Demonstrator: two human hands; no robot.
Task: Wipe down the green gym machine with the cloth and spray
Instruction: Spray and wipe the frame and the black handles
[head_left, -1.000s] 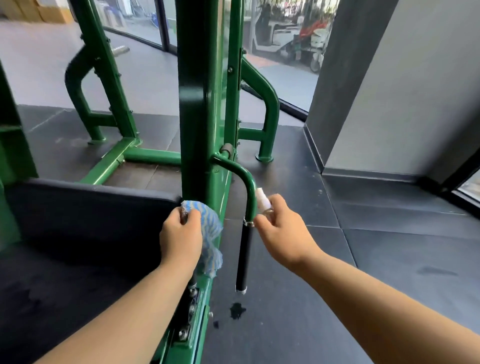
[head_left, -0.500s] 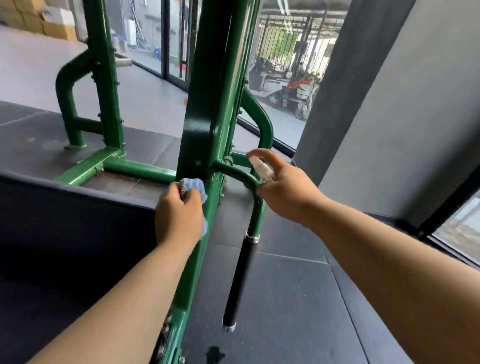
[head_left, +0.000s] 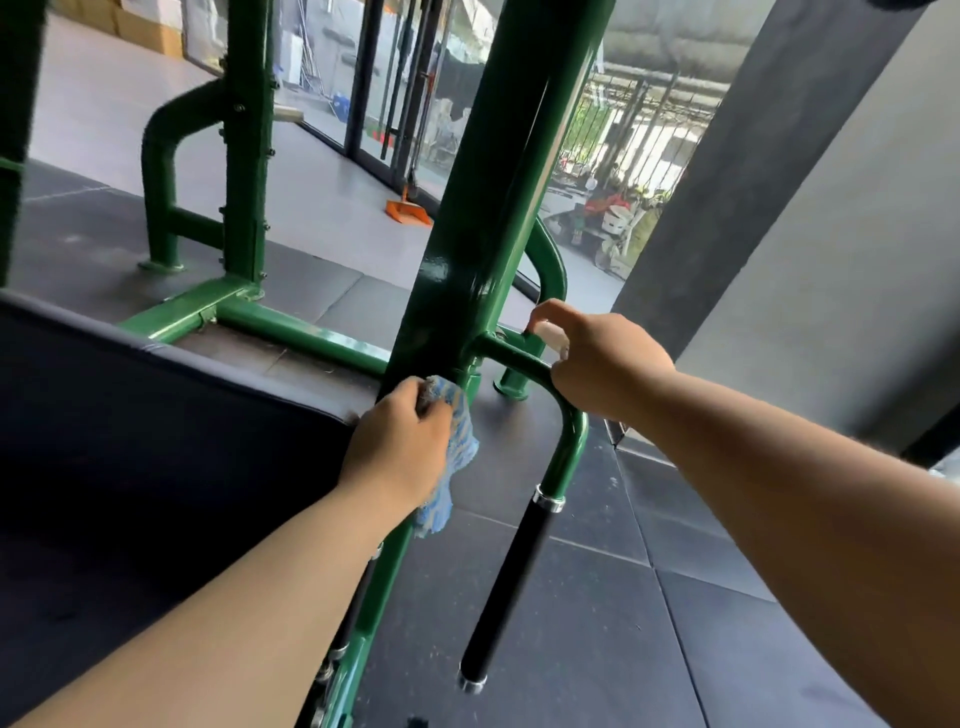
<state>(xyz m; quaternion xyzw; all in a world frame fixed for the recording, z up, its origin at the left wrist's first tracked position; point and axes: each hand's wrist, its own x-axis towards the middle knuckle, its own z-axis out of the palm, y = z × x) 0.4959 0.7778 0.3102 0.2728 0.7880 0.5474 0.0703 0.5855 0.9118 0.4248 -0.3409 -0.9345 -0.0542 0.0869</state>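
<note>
Beside the dark pad (head_left: 156, 395), your left hand (head_left: 397, 447) bunches the cloth (head_left: 461, 447) in curled fingers. It's pressed low on the green machine (head_left: 483, 234), likely to wipe the joint there. The arm reaches forward, wrist straight. Above the curved handle (head_left: 569, 415), your right hand (head_left: 608, 358) wraps the small spray bottle (head_left: 551, 335), index finger arched on top. It seems aimed at the post, forearm angling in from the right.
</note>
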